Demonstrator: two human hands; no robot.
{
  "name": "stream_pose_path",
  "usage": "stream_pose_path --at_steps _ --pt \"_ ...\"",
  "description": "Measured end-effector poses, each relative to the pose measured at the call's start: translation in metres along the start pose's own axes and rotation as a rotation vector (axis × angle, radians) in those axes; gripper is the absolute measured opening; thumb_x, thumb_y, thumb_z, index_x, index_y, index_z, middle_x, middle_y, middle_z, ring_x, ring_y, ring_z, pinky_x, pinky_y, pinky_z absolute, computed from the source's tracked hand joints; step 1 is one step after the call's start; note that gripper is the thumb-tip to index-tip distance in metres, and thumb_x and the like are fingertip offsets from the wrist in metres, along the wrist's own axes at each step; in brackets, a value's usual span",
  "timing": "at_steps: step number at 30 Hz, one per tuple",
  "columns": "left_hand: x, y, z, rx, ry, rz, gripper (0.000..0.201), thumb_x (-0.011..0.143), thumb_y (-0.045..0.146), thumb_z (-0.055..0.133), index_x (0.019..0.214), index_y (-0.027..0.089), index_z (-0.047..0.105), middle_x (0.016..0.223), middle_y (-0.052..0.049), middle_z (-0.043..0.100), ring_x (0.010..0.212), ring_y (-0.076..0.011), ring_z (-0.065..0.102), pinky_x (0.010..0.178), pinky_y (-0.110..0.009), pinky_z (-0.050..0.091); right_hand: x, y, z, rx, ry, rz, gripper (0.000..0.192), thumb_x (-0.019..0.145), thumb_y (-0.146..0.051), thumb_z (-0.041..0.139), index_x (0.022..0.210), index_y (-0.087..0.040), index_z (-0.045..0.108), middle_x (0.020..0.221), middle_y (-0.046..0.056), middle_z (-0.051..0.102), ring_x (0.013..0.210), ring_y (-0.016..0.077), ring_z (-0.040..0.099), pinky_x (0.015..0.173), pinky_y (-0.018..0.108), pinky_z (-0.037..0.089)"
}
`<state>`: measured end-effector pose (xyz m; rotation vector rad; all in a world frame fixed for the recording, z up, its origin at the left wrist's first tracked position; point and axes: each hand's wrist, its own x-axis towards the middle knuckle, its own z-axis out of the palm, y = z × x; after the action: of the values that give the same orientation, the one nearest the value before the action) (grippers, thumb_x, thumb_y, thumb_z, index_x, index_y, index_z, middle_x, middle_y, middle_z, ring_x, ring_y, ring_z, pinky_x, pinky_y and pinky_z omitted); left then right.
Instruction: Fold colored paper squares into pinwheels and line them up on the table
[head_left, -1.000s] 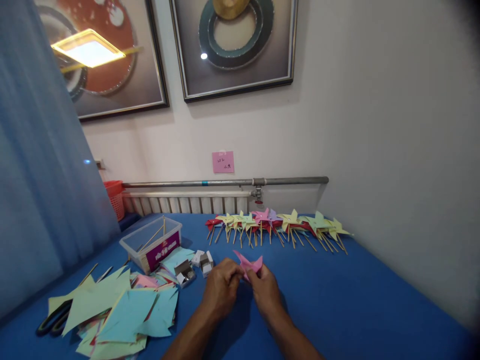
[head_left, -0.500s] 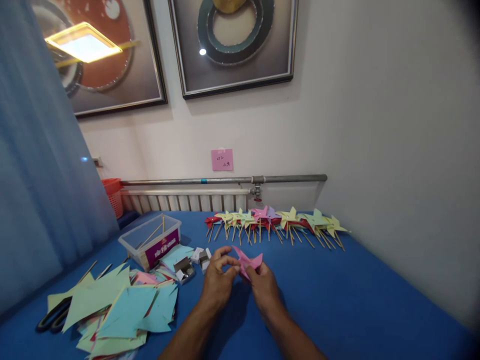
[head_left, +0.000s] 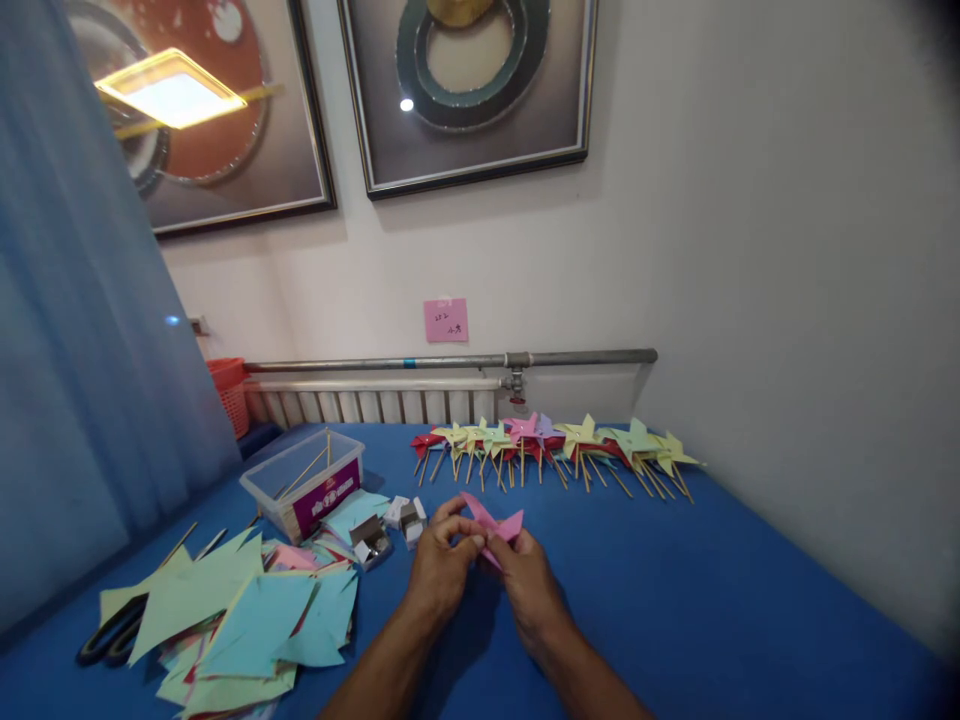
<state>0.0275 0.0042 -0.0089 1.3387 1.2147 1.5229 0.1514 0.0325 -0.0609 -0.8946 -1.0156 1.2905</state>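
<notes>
Head view, left to right: black-handled scissors (head_left: 112, 640) lie half under a heap of cut paper squares (head_left: 240, 620), well left of the fingers; beyond that stand a clear plastic box (head_left: 304, 490) with wooden sticks in it and small white boxes (head_left: 405, 518), just left of the left hand (head_left: 439, 570); that hand's fingertips are pinched narrow on the left part of a pink paper pinwheel (head_left: 495, 527); the right hand (head_left: 529, 585), just beside it and touching the same paper, pinches the underside from the right, so both hands grip one piece; the pinwheel sits directly above and between the fingertips, its long axis running left to right, points sticking out past the fingers on both sides; neither hand is clearly nearer; farther off, beyond the fingers and to their right, a row of finished pinwheels (head_left: 555, 445) on sticks lies on the blue table (head_left: 712, 600).
</notes>
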Motion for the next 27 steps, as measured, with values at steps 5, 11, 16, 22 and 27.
stream_pose_path --at_steps 5,11,16,22,27 --pt "0.002 0.001 -0.001 -0.080 -0.004 -0.063 0.016 0.064 0.034 0.083 0.069 0.019 0.083 0.142 -0.021 0.071 0.131 -0.0403 0.066 0.111 -0.049 0.049 -0.008 -0.011 0.004 0.149 -0.032 0.098 0.037 0.071 -0.052 0.093 0.090 -0.023 0.079 0.078 0.004 0.078 0.071 0.0219 0.069 0.067 0.032 0.053" --pt "0.002 0.007 -0.002 -0.128 0.011 -0.089 0.018 0.060 0.034 0.084 0.066 0.018 0.082 0.136 -0.020 0.074 0.120 -0.0362 0.071 0.099 -0.042 0.055 -0.013 -0.019 0.006 0.213 -0.037 0.153 0.047 0.064 -0.055 0.097 0.094 -0.022 0.080 0.088 0.005 0.082 0.082 0.0247 0.074 0.078 0.036 0.058" --pt "0.003 0.009 -0.004 -0.154 -0.018 -0.122 0.025 0.058 0.039 0.086 0.065 0.015 0.080 0.140 -0.020 0.071 0.100 -0.0314 0.074 0.073 -0.035 0.058 -0.012 -0.020 0.008 0.184 -0.036 0.142 0.050 0.062 -0.054 0.098 0.093 -0.019 0.080 0.083 0.005 0.080 0.077 0.0237 0.073 0.075 0.036 0.058" --pt "0.004 0.008 -0.010 0.015 -0.037 0.021 0.011 0.065 0.030 0.078 0.067 0.020 0.083 0.125 -0.015 0.076 0.121 -0.0332 0.069 0.103 -0.042 0.054 -0.010 -0.016 0.007 0.115 -0.016 0.105 0.044 0.066 -0.051 0.093 0.095 -0.020 0.079 0.088 0.007 0.081 0.081 0.0264 0.075 0.075 0.036 0.060" --pt "0.004 0.005 -0.011 0.094 -0.041 0.047 0.011 0.068 0.024 0.073 0.068 0.020 0.083 0.122 -0.015 0.076 0.121 -0.0330 0.069 0.110 -0.044 0.048 -0.007 -0.011 0.005 0.091 -0.041 0.107 0.039 0.068 -0.050 0.090 0.090 -0.021 0.077 0.080 0.004 0.078 0.071 0.0225 0.071 0.069 0.033 0.057"
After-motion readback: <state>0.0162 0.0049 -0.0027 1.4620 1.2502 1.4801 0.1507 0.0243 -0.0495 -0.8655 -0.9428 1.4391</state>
